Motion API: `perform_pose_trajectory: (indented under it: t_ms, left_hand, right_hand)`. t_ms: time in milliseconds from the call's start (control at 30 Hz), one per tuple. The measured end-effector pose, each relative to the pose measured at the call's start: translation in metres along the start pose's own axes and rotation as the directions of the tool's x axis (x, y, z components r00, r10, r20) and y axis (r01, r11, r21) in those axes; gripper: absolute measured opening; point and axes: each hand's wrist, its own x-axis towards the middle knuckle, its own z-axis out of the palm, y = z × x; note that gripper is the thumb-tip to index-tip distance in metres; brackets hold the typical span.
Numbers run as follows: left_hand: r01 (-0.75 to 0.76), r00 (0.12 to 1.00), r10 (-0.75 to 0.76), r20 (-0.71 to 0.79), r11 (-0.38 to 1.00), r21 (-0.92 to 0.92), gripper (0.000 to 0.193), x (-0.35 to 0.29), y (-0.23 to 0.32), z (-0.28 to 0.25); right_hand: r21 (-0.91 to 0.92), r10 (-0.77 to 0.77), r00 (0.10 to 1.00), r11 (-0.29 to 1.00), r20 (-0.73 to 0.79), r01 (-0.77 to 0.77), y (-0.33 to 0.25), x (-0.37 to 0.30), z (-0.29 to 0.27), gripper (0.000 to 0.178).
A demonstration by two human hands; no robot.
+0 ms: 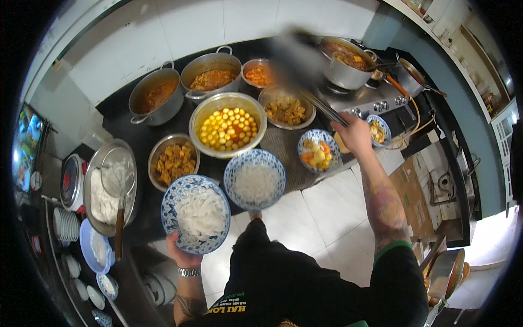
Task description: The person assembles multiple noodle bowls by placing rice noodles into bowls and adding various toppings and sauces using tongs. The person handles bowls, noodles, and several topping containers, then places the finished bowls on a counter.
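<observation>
My left hand (178, 252) is closed on the near rim of a blue-and-white bowl (170, 206) filled with flat white noodles (200, 212). In my right hand (355, 132) is the handle of a long-handled utensil (325, 109); its dark round head is smeared by motion over the counter's back, left of the stove pot, so its exact kind cannot be told. A second blue-and-white bowl (227, 175) of white noodles stands on the counter's edge. Below my right hand is a patterned bowl (300, 150) with meat and orange pieces.
Behind stand a large metal basin (194, 131) of peeled eggs, two deep pots (175, 106) of stew, and several basins of cooked pieces. A steaming-hot-looking pot (343, 73) sits on the stove (376, 103). At left, a strainer (121, 218) rests across a basin (133, 155) of noodles.
</observation>
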Motion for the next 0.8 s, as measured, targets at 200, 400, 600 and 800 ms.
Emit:
perform_pose_trajectory:
  t_ms: [200,400,600,800]
  left_hand:
    - [0.057,0.998,-0.057,-0.04,0.998,0.016,0.068,0.114,-0.008,0.042]
    - [0.112,0.991,-0.111,-0.075,0.994,0.005,0.055,0.17,-0.028,0.063]
    - [0.182,0.983,-0.182,-0.009,0.983,0.039,0.061,0.193,-0.036,0.076]
    - [0.1,0.995,-0.099,-0.013,0.986,0.133,0.061,0.202,-0.057,0.114]
  right_hand:
    - [-0.236,0.085,0.958,0.972,0.275,-0.019,-0.026,0.155,0.11,0.043]
    - [-0.284,0.049,0.943,0.958,0.33,0.05,-0.026,0.226,0.211,0.031]
    - [-0.291,0.01,0.947,0.953,0.322,0.089,-0.002,0.244,0.211,0.031]
    - [-0.09,-0.056,0.949,0.992,0.312,0.088,0.021,0.229,0.127,0.043]
